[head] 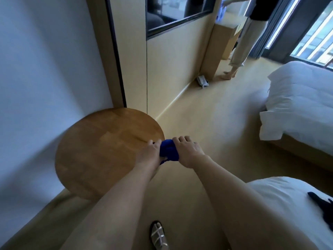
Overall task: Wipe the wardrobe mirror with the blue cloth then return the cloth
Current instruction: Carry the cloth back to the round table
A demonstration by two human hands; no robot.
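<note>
Now both hands meet at frame centre, bunched blue cloth (168,150) pinched between them at the 3 o'clock edge of the round wooden table (100,152). Left hand (150,153) grip closed on the cloth's left side, fingers curled under; right hand (188,152) grip closed on its right side, fingertips (182,139) draped over the top. Cloth partly over the table rim, partly over the pale yellow floor (207,114); whether it rests on the table cannot be told. White wall (45,69) at 9 o'clock. Beige wardrobe panel with dark-framed mirror (173,13) at 12 o'clock. Second person's legs (243,47) at 1 o'clock. White-sheeted bed (302,105) at 3 o'clock, another white bed (281,204) at 5 o'clock with a dark blue item (322,204) on it. Strappy sandal on a foot (158,235) at 6 o'clock. Frame slightly motion-blurred.
</note>
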